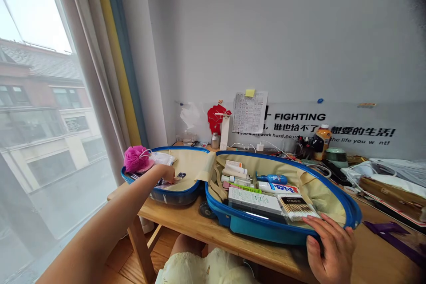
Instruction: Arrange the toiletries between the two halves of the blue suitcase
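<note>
An open blue hard-shell suitcase lies on the desk, its left half [179, 195] and right half [266, 230] spread flat with cream linings. My left hand [164, 174] reaches into the left half, its fingers among small dark and white packets, and what it grips is unclear. A pink bath puff [136, 159] sits just beyond it. My right hand [329, 248] wraps the front rim of the right half, close to a box of cotton swabs [294, 206]. That half also holds a white carton [254, 200], a toothpaste tube [278, 188], a blue bottle [271, 179] and several other tubes.
The wooden desk [213, 224] also carries an orange-capped juice bottle [322, 142], a pen holder [304, 147], cables, a green lidded container [336, 156], bags at the right and a purple object [389, 235]. A curtained window [43, 97] rises at the left, and a printed sheet [249, 112] hangs on the wall.
</note>
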Tool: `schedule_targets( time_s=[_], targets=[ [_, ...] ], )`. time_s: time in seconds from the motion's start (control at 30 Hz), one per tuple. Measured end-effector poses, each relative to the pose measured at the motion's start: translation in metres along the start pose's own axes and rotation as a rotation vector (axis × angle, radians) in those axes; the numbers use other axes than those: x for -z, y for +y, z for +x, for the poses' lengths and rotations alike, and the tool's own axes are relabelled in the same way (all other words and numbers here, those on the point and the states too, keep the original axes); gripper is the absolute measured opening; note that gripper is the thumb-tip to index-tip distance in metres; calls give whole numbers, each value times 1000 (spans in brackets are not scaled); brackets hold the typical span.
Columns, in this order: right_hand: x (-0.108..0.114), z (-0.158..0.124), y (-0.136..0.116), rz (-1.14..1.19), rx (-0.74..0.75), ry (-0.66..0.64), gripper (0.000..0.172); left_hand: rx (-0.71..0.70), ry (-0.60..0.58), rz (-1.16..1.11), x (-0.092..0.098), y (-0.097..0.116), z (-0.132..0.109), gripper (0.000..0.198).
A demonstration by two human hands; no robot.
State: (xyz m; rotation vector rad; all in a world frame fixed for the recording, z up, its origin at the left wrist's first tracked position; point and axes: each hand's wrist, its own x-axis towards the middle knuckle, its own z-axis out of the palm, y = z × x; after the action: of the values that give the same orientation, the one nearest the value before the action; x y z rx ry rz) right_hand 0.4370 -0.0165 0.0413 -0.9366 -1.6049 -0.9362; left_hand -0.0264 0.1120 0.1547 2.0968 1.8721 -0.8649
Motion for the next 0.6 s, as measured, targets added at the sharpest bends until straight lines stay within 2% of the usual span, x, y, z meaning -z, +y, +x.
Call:
schedule_targets(
  time_s=[0.2,0.6],
  targets=[
    [3,4,0,-16,49,-7,25,2,20,54,-6,5,2,34],
    [2,3,0,-27,39,-23,25,10,83,92,-9,10,-2,37]
  ],
)
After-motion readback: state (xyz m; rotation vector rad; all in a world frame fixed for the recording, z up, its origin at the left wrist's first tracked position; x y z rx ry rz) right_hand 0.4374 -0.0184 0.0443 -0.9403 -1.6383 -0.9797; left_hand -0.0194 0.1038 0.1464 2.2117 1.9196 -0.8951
